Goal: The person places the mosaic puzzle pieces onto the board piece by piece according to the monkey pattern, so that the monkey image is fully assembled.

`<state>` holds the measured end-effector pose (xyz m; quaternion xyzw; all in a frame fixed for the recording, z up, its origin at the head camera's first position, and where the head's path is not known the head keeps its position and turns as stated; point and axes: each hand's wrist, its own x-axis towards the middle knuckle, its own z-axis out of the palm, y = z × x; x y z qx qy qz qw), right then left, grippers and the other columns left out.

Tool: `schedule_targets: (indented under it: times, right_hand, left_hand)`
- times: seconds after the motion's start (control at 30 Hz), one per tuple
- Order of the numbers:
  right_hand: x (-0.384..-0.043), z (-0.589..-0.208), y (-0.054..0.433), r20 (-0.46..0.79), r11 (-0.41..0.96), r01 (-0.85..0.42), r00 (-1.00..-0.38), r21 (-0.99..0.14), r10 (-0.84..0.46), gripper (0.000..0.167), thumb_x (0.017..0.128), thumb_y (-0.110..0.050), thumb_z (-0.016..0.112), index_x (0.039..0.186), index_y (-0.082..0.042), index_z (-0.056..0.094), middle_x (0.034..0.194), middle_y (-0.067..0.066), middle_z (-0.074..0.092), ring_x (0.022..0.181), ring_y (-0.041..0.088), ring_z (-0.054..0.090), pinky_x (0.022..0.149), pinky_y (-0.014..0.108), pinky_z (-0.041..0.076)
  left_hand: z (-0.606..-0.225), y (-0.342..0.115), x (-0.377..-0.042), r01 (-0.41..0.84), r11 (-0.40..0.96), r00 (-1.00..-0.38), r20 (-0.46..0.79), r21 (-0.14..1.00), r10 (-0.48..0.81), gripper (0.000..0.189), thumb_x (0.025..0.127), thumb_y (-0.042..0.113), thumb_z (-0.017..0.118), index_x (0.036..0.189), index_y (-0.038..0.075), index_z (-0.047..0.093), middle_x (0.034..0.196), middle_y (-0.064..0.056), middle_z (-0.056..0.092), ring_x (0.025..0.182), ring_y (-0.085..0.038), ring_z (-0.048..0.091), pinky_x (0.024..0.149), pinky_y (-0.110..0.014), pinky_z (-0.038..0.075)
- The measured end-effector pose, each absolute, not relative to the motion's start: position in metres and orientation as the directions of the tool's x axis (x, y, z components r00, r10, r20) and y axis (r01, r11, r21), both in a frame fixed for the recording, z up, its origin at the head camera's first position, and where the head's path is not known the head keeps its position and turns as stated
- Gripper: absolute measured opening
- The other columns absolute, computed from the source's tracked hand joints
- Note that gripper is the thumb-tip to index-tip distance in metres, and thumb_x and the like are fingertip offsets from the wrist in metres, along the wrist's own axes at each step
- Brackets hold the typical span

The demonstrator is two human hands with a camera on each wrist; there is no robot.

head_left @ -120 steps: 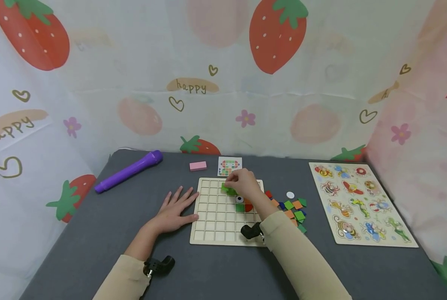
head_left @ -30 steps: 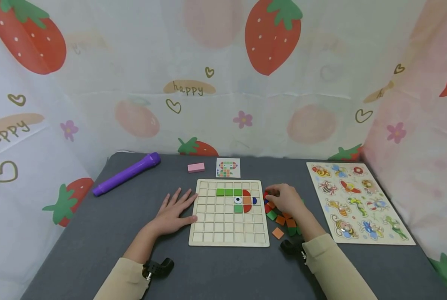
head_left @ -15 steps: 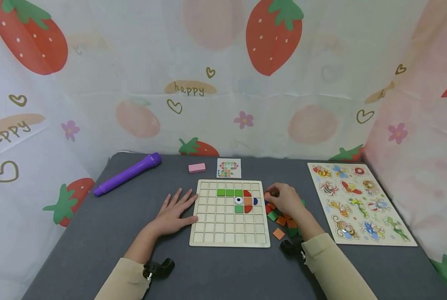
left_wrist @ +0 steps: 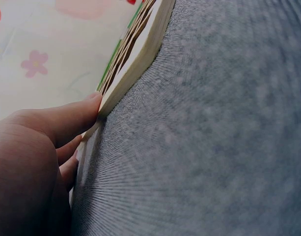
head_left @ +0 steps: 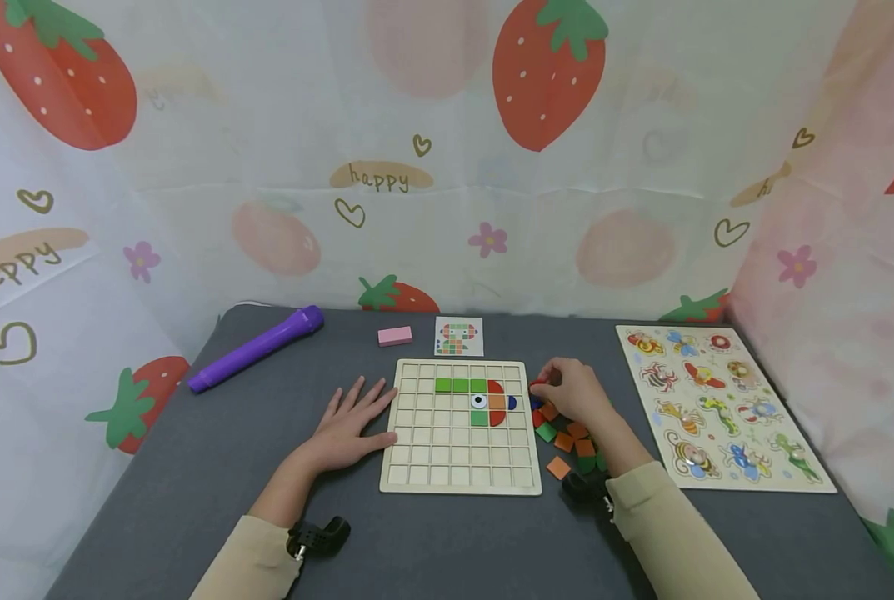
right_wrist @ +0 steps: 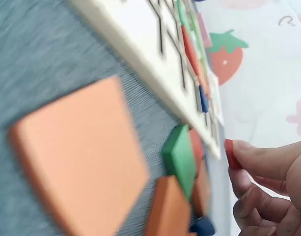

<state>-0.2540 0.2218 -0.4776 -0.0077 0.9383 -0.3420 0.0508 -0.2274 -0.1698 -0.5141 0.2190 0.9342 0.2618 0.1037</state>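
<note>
A pale wooden grid board (head_left: pixel 432 467) lies mid-table, with green squares (head_left: pixel 459 386), a white eye tile (head_left: pixel 479 402), red curved tiles (head_left: pixel 495 387) and a blue tile (head_left: pixel 511 402) set in its cells. My left hand (head_left: pixel 349 429) lies with spread fingers on the table, its fingertips at the board's left edge; the thumb (left_wrist: pixel 79 115) touches that edge in the left wrist view. Beside the board's upper right edge, my right hand (head_left: pixel 576 390) pinches a small red tile (right_wrist: pixel 232 154) between thumb and fingertips, above the loose tiles (head_left: pixel 564 442).
Loose orange, green, red and blue tiles lie right of the board, an orange one (right_wrist: pixel 81 157) nearest. A patterned card (head_left: pixel 458 337) and a pink block (head_left: pixel 395 336) lie behind it. A purple stick (head_left: pixel 257 348) is far left; an insect puzzle board (head_left: pixel 724 408) is right.
My right hand went from over the board to the loose tiles, then rose slightly with a red tile. Three green squares and a blue tile show on the board. The left hand stayed still.
</note>
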Motion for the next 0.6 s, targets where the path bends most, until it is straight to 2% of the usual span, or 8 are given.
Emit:
schedule_targets:
  times: [0.2,0.6]
  right_hand:
    - [-0.255,-0.467,0.211,-0.061,0.777,-0.023,-0.995,-0.629,-0.078,0.021,0.092,-0.029,0.076,0.103,-0.012,0.072,0.096,0.008,0.069,0.080,0.023,0.061,0.063,0.033,0.052]
    - [-0.258,-0.459,0.180,-0.037,0.726,-0.090,-0.987,-0.681,-0.156,0.016,0.096,-0.027,0.072,0.105,-0.014,0.075,0.098,0.006,0.072,0.084,0.021,0.064,0.066,0.032,0.053]
  left_hand:
    - [-0.516,-0.171,-0.229,0.355,0.765,-0.882,-0.077,0.537,0.464,0.079,0.097,0.056,0.059,0.162,0.025,0.025,0.170,-0.004,0.015,0.157,-0.036,-0.003,0.122,-0.061,-0.007]
    - [-0.515,-0.172,-0.228,0.347,0.760,-0.883,-0.081,0.550,0.462,0.080,0.097,0.056,0.059,0.162,0.025,0.026,0.170,-0.004,0.015,0.157,-0.036,-0.003,0.122,-0.061,-0.008]
